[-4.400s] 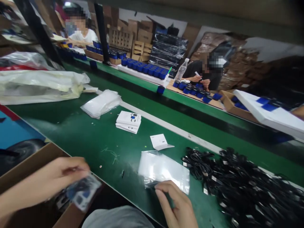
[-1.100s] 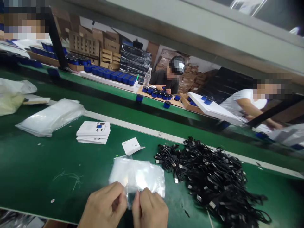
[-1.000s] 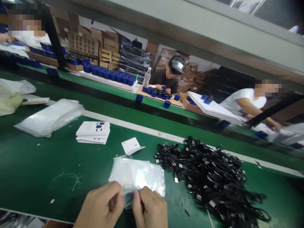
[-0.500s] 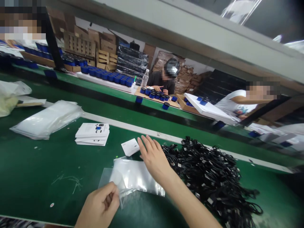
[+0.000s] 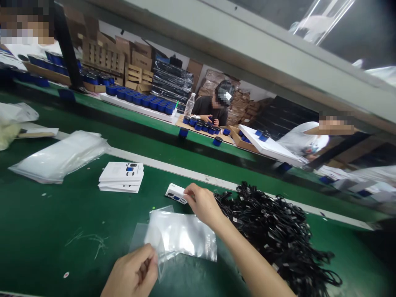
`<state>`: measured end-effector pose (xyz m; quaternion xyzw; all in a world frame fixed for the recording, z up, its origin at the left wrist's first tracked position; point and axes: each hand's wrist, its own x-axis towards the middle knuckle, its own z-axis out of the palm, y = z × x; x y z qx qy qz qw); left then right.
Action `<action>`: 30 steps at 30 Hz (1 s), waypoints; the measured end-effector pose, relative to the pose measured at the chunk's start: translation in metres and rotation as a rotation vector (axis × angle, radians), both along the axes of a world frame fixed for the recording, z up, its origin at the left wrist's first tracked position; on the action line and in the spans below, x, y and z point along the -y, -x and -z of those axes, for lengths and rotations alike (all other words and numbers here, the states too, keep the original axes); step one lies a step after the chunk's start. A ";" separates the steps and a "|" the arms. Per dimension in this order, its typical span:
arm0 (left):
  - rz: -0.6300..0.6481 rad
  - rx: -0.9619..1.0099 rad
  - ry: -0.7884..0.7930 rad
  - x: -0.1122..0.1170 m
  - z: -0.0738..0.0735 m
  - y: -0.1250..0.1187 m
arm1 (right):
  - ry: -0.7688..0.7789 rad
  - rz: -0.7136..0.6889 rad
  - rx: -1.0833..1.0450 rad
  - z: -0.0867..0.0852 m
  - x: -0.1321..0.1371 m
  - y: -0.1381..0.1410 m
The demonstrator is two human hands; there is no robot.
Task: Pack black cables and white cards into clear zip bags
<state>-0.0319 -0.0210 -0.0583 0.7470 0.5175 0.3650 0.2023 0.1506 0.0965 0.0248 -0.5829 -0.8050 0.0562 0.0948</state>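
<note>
My left hand [image 5: 134, 270] is closed in a pinch on the edge of a clear plastic bag [image 5: 154, 264]. Under and beyond that bag lie more clear plastic bags [image 5: 188, 233] on the green work surface. My right hand [image 5: 201, 202] reaches past them and pinches the right end of a small white printed leaflet [image 5: 175, 193]. The leaflet is tilted up, so its face with dark and blue pictures shows. Just right of this hand is a large heap of black cables [image 5: 272, 227], with small light connectors among them.
A stack of white leaflets [image 5: 120, 177] lies left of centre. Farther left is a pile of clear bags [image 5: 62, 154]. A pale strip [image 5: 148, 165] crosses the green surface [image 5: 93, 214]. Beyond it, people work beside rows of blue-and-black round items [image 5: 139, 99], under an overhead beam [image 5: 247, 53].
My right hand has closed from spread fingers onto the leaflet and tipped it up from lying flat. My left hand keeps its pinch on the bag, nearly unmoved.
</note>
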 end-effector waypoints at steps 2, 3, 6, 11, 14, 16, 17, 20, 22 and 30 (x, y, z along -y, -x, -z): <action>0.006 -0.004 -0.028 0.000 0.000 0.000 | 0.031 -0.027 -0.058 0.000 -0.003 0.003; 0.008 -0.006 -0.037 0.000 0.000 -0.001 | 0.041 -0.032 -0.079 0.000 -0.004 0.005; 0.006 -0.002 -0.052 0.001 -0.001 -0.001 | 0.046 0.004 -0.110 -0.002 -0.006 0.008; 0.006 -0.009 -0.058 0.001 -0.001 0.000 | -0.002 0.159 -0.130 -0.008 -0.003 0.011; -0.003 -0.015 -0.063 0.001 -0.001 0.001 | 0.033 0.209 -0.174 -0.009 -0.005 0.011; -0.001 -0.011 -0.061 0.001 -0.001 0.001 | 0.089 0.221 -0.229 -0.006 -0.010 0.008; 0.001 -0.005 -0.059 0.001 -0.001 0.001 | 0.120 0.220 -0.261 -0.004 -0.013 0.005; -0.006 0.012 -0.033 0.002 0.000 0.001 | 0.200 0.195 -0.357 0.002 -0.022 -0.008; -0.025 0.017 -0.013 0.003 0.001 -0.001 | 0.229 0.173 -0.415 0.007 -0.024 -0.018; -0.041 0.040 0.029 0.003 -0.002 -0.003 | 0.155 0.203 -0.698 0.010 -0.013 -0.031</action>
